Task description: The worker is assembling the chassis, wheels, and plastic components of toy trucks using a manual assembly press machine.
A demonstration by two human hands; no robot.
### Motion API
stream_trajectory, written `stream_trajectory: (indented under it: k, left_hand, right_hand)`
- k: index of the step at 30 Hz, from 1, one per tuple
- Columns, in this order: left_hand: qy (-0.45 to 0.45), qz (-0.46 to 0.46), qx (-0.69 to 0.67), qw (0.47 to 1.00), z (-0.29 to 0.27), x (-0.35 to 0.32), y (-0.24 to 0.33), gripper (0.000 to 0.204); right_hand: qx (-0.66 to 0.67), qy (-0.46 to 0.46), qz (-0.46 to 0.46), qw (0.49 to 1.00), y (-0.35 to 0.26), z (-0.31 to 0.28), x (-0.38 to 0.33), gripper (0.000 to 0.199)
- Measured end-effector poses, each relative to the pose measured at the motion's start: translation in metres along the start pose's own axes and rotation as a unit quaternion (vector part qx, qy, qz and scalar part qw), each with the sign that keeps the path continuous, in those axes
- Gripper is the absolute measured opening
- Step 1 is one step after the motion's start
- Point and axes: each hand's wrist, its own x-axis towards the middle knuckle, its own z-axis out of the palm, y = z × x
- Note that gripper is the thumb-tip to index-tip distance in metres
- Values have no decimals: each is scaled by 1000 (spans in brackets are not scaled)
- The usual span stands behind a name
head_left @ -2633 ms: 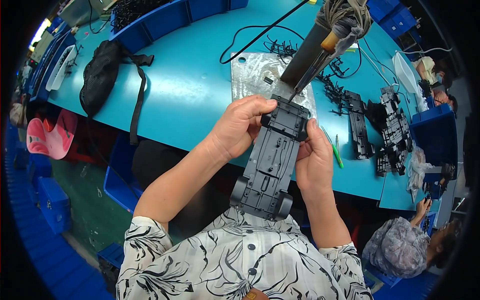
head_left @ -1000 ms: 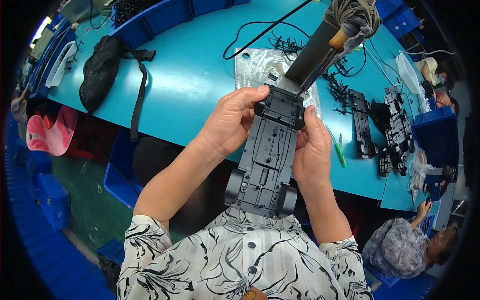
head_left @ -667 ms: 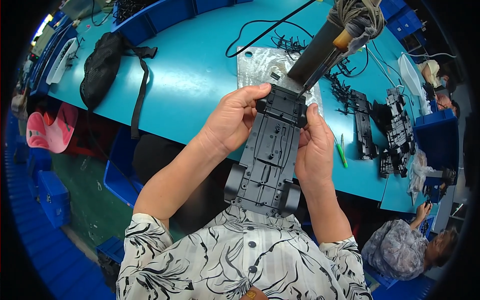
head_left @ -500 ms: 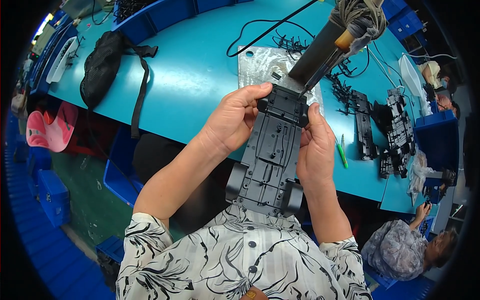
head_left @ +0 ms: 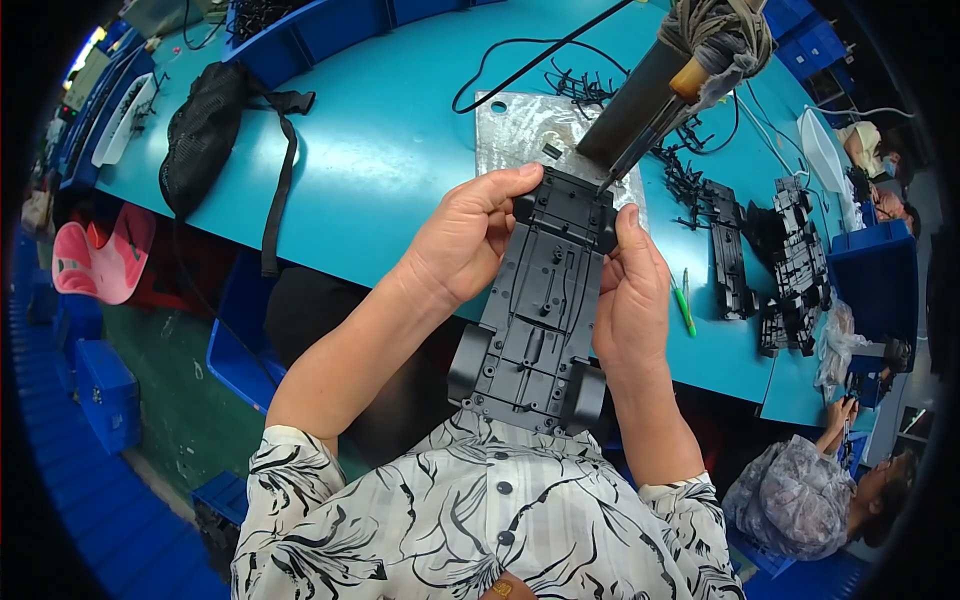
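Between my two hands is a long black plastic toy-car chassis (head_left: 540,300), its far end raised over a metal plate (head_left: 520,125) and its near end by my shirt. My left hand (head_left: 465,235) grips the far left corner, thumb on top. On the far right edge my right hand (head_left: 635,285) is closed, thumb up along the side. The fingers under the chassis are hidden. A dark upright post (head_left: 630,100) stands on the plate, with a thin pointed tool (head_left: 625,165) beside it whose tip comes down at the chassis's far right corner.
Right of my hands lie green-handled tweezers (head_left: 683,305) and more black chassis parts (head_left: 728,250). A black mesh bag (head_left: 205,135) with a strap rests on the table's left. A co-worker (head_left: 800,495) sits at the lower right. Blue bins (head_left: 330,40) line the far edge.
The chassis's near end has shifted very slightly left; both hands keep nearly the same hold. At the lower right, the co-worker's head and hand have moved a little.
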Motion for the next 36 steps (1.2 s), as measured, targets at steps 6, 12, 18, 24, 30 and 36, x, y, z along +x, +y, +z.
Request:
stream_trajectory:
  k: [6,12,18,24,30,36]
  left_hand:
    - [15,3,3,1000,6,2,-1,14]
    - [10,2,5,1000,1,3,-2,14]
    - [-10,4,11,1000,0,3,-3,15]
    - [-15,5,9,1000,0,4,-2,15]
    - [-13,7,12,1000,-3,4,-1,15]
    - [-11,3,9,1000,2,2,0,16]
  right_hand:
    - [-5,16,3,1000,0,-5,3,29]
    - [-3,12,4,1000,3,-6,3,30]
    - [2,0,16,1000,4,-9,1,31]
    - [-20,44,-2,999,4,-6,1,32]
    - [-2,7,3,1000,3,-4,1,32]
    - [-5,12,-8,1000,4,-5,1,32]
